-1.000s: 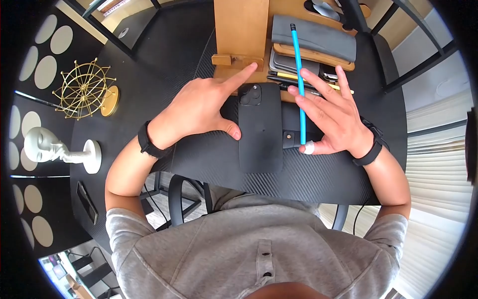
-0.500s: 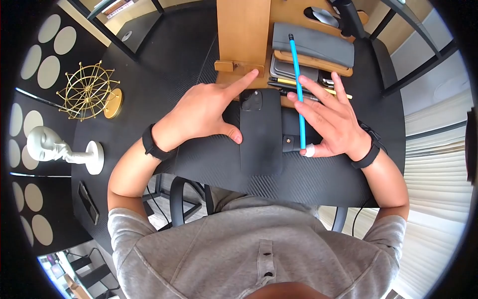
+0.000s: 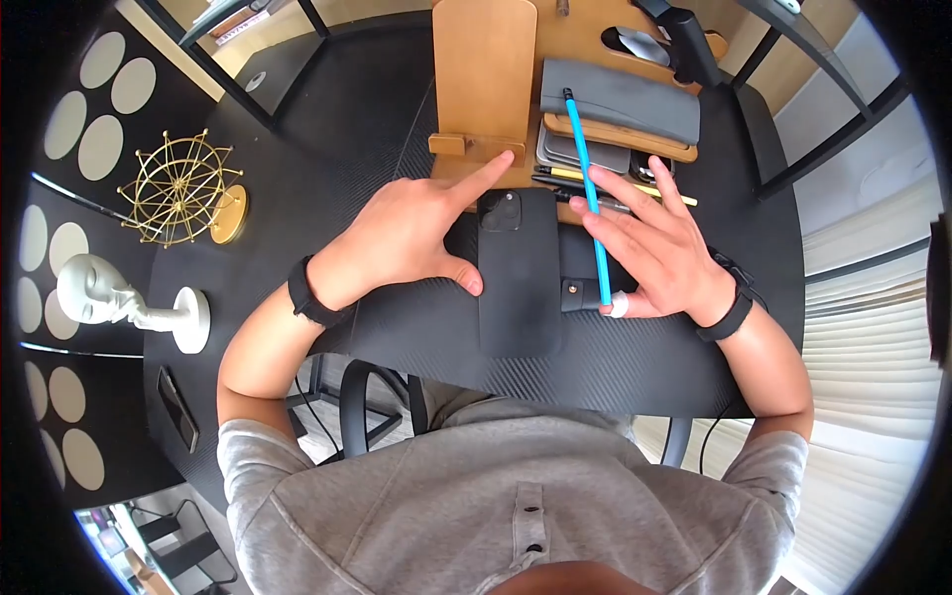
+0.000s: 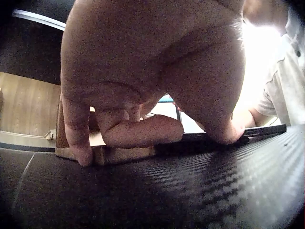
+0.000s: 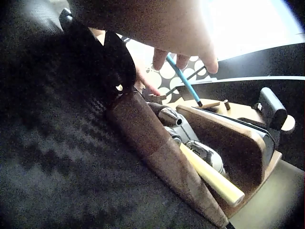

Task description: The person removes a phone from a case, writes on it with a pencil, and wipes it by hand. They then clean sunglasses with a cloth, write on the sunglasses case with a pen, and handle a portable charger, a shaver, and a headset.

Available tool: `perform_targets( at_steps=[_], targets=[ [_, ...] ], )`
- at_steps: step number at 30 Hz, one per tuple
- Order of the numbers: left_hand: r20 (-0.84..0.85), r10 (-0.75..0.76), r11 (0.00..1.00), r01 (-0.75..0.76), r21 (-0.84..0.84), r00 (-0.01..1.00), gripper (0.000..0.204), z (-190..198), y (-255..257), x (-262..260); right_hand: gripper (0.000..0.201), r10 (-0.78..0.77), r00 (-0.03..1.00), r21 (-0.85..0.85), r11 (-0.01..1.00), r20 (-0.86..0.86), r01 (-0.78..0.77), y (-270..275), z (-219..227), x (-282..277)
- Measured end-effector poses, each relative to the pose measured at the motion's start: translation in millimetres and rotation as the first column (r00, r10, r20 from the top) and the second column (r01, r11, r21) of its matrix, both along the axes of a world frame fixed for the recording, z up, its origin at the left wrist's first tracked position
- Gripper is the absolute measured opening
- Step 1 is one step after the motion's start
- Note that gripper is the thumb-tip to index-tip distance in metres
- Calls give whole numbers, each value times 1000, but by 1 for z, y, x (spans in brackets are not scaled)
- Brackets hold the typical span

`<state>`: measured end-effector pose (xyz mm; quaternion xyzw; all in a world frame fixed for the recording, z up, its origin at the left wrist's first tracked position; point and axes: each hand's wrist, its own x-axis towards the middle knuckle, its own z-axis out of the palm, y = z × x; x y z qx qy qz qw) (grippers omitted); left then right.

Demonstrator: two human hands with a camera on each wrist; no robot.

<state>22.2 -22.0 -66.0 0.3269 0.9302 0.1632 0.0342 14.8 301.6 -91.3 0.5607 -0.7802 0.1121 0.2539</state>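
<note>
My right hand [image 3: 654, 243] holds a long blue pencil [image 3: 600, 260] at the desk's front part. The pencil's lower end sits at the thumb, which has a white wrap at its tip, and its middle is against two fingertips; the dark end points away from me. In the right wrist view, the pencil [image 5: 183, 78] slants past the fingers. My left hand [image 3: 397, 233] rests on the desk with index finger and thumb stretched out and other fingers curled beneath. Between the hands lies a black phone [image 3: 520, 278], camera side up, its left edge beside my left thumb.
Behind the phone stands a wooden stand [image 3: 484, 69]; right of it, a wooden organizer [image 5: 157, 148] holds pens and a grey case [image 3: 625, 99]. At left are a gold wheel ornament [image 3: 178, 188], a white head figurine [image 3: 89, 290] and another phone [image 3: 177, 409].
The head view has shifted, so the desk items sit lower in it. The pencil's dark end has tipped slightly left. Both hands keep about the same pose.
</note>
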Motion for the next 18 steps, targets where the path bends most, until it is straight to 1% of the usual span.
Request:
perform_targets(
  at_steps=[2,8,11,14,17,18],
  targets=[
    [-7,-3,1000,3,7,1000,137,-2,-1,1,71,-3,1000,15,1000,-17,3,-1,1,2],
    [-49,-37,997,40,63,998,137,-9,-2,-1,69,19,1000,18,1000,15,-19,-1,0,0],
    [9,3,1000,-3,-9,1000,138,-2,0,0,69,16,1000,14,1000,7,-16,-1,0,0],
    [17,17,999,-17,-37,1000,137,0,1,1,69,17,1000,22,1000,13,-17,0,0,0],
    [-45,-25,999,27,30,999,137,-7,-2,-1,68,28,1000,2,1000,3,-29,0,-1,-1],
    [-32,-20,999,21,24,999,137,-7,-2,0,68,31,999,3,1000,12,-31,-1,-2,-1]
  ],
)
